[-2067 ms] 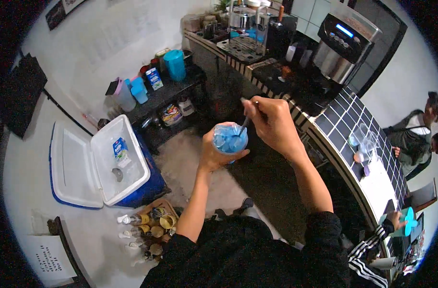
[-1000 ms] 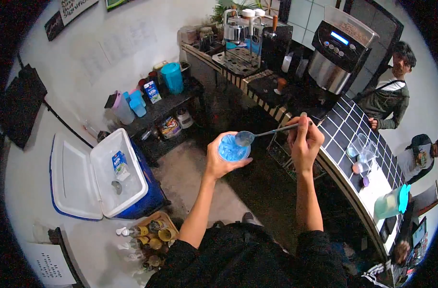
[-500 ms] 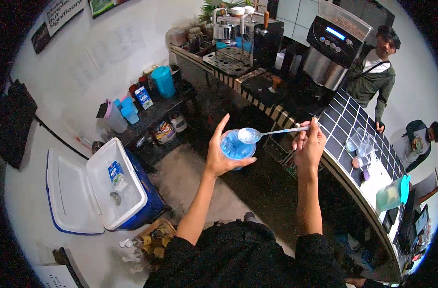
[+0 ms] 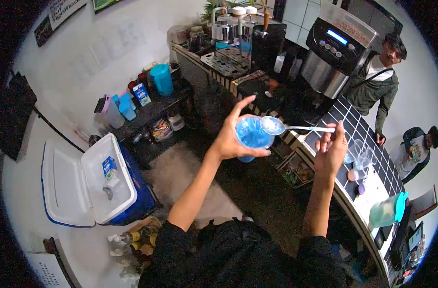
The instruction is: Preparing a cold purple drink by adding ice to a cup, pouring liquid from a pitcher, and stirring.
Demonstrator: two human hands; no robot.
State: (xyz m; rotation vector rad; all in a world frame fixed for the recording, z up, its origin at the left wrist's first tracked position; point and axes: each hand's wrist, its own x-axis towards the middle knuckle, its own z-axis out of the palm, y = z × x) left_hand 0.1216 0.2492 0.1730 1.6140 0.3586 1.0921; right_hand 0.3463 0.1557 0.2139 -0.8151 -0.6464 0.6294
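Two hands are out front, and here's the left hand (image 4: 227, 139), thumb and fingers wrapped around one clear plastic cup (image 4: 252, 147), index finger stretched clear of it, everything held up above the floor! The right hand (image 4: 331, 152) has thumb and fingertips clamped on the handle end of one long spoon (image 4: 277, 126), its loaded bowl right over the cup's rim. That cup looks light and thin-walled, likely to give under a hard squeeze and slippery if wet, so a gentle wrap below the rim suits it; the spoon looks stiff and slim, best pinched well back and kept level. Further out, a cluster of bottles (image 4: 138, 236), too bunched to count, then one open cooler (image 4: 138, 189) with one milk carton (image 4: 110, 169) inside. On the counter, one teal-lidded pitcher (image 4: 388, 211) and some clear cups (image 4: 362, 152), overlapping, so no sure number. Beyond them, one blue jug (image 4: 162, 80) beside a second carton (image 4: 142, 95), one grinder (image 4: 331, 56), and two people (image 4: 378, 86) past the counter!
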